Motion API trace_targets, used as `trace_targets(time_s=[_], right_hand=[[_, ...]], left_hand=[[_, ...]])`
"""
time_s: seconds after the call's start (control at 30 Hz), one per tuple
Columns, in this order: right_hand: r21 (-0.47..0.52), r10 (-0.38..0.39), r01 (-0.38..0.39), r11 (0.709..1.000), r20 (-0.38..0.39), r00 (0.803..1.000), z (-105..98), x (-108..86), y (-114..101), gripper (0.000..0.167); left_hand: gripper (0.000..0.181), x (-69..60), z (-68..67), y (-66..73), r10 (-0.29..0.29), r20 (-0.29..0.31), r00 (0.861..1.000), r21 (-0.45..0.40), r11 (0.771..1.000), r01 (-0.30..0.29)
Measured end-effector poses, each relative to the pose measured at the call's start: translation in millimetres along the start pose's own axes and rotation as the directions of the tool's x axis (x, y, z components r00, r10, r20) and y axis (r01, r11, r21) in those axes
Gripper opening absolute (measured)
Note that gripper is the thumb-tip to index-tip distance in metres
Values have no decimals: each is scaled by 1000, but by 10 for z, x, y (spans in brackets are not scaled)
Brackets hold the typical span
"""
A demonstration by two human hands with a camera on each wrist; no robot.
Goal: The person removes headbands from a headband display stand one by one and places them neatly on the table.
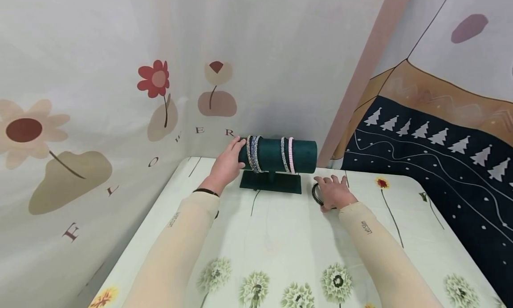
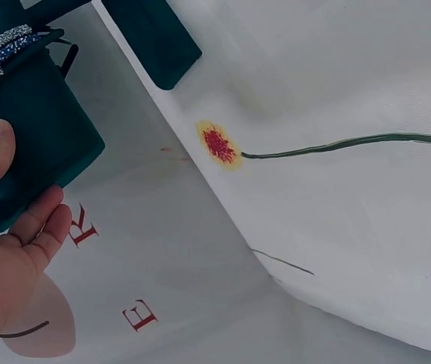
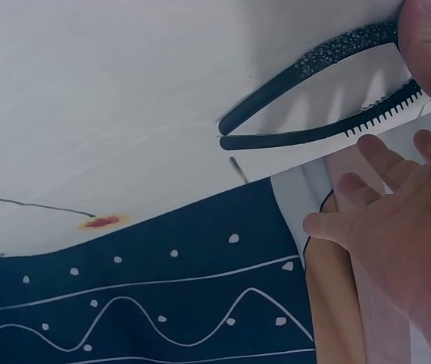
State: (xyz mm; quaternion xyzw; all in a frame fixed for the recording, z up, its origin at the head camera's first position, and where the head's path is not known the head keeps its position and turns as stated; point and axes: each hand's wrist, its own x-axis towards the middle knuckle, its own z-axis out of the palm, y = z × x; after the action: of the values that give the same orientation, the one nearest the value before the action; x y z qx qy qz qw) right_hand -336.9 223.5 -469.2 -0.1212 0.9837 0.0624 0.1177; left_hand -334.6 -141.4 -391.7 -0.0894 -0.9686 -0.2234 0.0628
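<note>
A dark green cylindrical display stand (image 1: 270, 154) carries several headbands. My left hand (image 1: 227, 164) grips its left end, with the thumb (image 2: 0, 148) on the front and the other fingers round the end edge. Beside that hand sit sparkly blue headbands (image 1: 255, 154); farther right are a silvery headband (image 1: 284, 154) and a pink headband (image 1: 291, 154). My right hand (image 1: 335, 192) is just right of the stand's base, over a black headband (image 3: 276, 91) with comb teeth and glittery stones. Its thumb meets the band, while the other fingers spread apart from it.
A white table cover (image 1: 272, 237) with printed flowers lies under everything. Close behind the stand hangs a pale curtain (image 1: 288, 67) with flower prints. At the right is a dark blue cloth (image 1: 421, 159) with white trees.
</note>
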Motion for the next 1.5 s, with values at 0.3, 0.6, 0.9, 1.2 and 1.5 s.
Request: trace_targets(time_s=[0.3,0.6,0.9,1.2,1.5], right_hand=[[5,1,-1,1000,6,1000,0,-28,16,115],[20,-22,22,1000,-7,1000,0,-36,-8,111],[46,-73,76,996,-64,995,36,-88,-155,94],[134,-164,191,973,-186,969,-31,-293,-151,61],[598,56,144,789,-303,951,-430,-493,259,86]], left_hand=[[83,-21,24,18,8,-19,1000,12,1000,-8],[83,-26,-7,14,1,-12,1000,3,1000,-1],[83,-17,-34,-42,-8,-16,1000,-4,1000,8],[83,-24,4,-46,12,-11,1000,-11,1000,-12],[82,-4,11,-25,14,-10,1000,-12,1000,-14]])
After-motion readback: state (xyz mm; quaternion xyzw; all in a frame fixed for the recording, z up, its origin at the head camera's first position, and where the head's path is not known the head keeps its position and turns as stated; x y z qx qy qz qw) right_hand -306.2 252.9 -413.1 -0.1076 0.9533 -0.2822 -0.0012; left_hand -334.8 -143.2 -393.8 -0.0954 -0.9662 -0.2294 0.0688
